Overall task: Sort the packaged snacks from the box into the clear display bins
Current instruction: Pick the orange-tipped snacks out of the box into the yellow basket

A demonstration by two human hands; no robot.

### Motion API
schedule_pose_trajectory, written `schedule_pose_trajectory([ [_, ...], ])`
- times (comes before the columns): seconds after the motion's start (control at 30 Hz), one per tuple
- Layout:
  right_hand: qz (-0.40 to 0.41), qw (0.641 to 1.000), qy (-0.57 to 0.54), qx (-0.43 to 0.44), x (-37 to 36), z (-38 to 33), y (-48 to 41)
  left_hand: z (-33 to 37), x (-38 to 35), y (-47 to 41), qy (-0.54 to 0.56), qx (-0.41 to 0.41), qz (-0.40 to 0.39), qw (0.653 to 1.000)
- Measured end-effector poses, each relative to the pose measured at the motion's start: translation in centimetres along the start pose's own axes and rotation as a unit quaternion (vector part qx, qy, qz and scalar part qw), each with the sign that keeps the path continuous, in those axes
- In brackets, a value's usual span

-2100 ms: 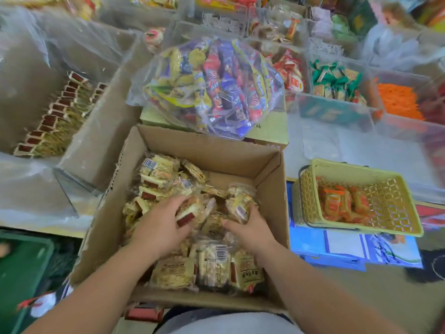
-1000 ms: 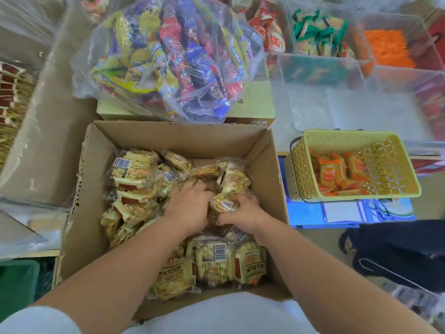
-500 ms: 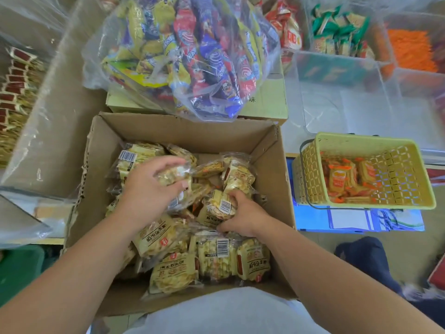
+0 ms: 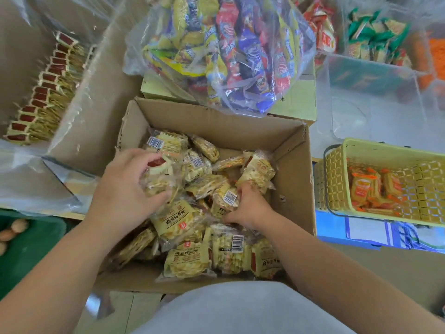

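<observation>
both hands inside the cardboard box (image 4: 216, 126).
my left hand (image 4: 125, 189) grips a cluster of snack packets (image 4: 157, 182); my right hand (image 4: 249, 209) pinches a barcoded packet (image 4: 226, 200) mid-box.

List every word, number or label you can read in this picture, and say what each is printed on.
Snack packets in the cardboard box: Chinese characters, upside down, too blurred to quote.
Barcode labels: digits too small.
Wrappers in the clear bag: logos blurred.
Orange packets in the yellow basket: unreadable.
Nothing can be quoted with confidence.
</observation>
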State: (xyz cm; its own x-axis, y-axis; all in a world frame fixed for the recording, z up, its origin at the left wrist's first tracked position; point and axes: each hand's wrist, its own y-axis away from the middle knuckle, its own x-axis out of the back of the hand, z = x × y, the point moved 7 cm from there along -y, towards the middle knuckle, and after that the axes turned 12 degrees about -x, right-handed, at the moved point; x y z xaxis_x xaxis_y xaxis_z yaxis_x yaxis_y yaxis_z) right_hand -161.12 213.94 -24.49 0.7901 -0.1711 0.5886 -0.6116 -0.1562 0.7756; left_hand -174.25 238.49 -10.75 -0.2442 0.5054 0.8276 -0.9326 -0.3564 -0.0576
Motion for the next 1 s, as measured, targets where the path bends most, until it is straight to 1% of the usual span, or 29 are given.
schedule_pose_trajectory([
  [0.07, 0.027, 0.999, -0.007, 0.021, 0.1, -0.5, 0.1, 0.7, 0.3, 0.0, -0.083, -0.041, 0.014, 0.996],
  [0.13, 0.049, 0.998, -0.008, 0.038, 0.4, -0.7, 0.1, 1.2, 0.3, 0.0, -0.158, -0.074, 0.025, 0.984],
  [0.2, 0.074, 0.996, -0.004, 0.046, 0.9, -0.8, 0.3, 2.1, 0.1, 0.0, -0.197, -0.113, 0.029, 0.973],
  [0.27, 0.095, 0.994, -0.009, 0.050, 1.4, -1.0, 0.7, 3.7, -0.5, 0.0, -0.195, -0.162, 0.024, 0.967],
  [0.4, 0.111, 0.991, -0.041, 0.069, 3.6, -1.8, 2.5, 7.2, -2.6, -0.1, -0.125, -0.222, -0.011, 0.967],
  [0.47, 0.139, 0.983, -0.078, 0.096, 6.2, -2.0, 4.4, 8.0, -3.6, -0.6, -0.092, -0.209, -0.030, 0.973],
  [0.53, 0.178, 0.968, -0.126, 0.125, 9.3, -1.6, 6.9, 8.3, -4.6, -1.3, -0.071, -0.175, -0.060, 0.980],
  [0.63, 0.227, 0.940, -0.200, 0.158, 13.3, -0.1, 10.3, 8.6, -7.1, -2.7, -0.070, -0.136, -0.136, 0.979],
  [0.77, 0.259, 0.915, -0.266, 0.156, 15.6, 3.1, 11.9, 9.0, -13.2, -3.9, -0.087, -0.118, -0.292, 0.945],
  [0.83, 0.252, 0.912, -0.285, 0.151, 15.2, 4.4, 11.5, 8.9, -15.8, -4.2, -0.108, -0.124, -0.334, 0.928],
  [0.9, 0.245, 0.911, -0.296, 0.152, 14.3, 5.4, 11.1, 8.1, -17.9, -4.5, -0.171, -0.138, -0.361, 0.906],
  [1.0, 0.249, 0.900, -0.318, 0.161, 13.6, 6.3, 10.5, 6.6, -19.4, -5.3, -0.251, -0.113, -0.399, 0.875],
])
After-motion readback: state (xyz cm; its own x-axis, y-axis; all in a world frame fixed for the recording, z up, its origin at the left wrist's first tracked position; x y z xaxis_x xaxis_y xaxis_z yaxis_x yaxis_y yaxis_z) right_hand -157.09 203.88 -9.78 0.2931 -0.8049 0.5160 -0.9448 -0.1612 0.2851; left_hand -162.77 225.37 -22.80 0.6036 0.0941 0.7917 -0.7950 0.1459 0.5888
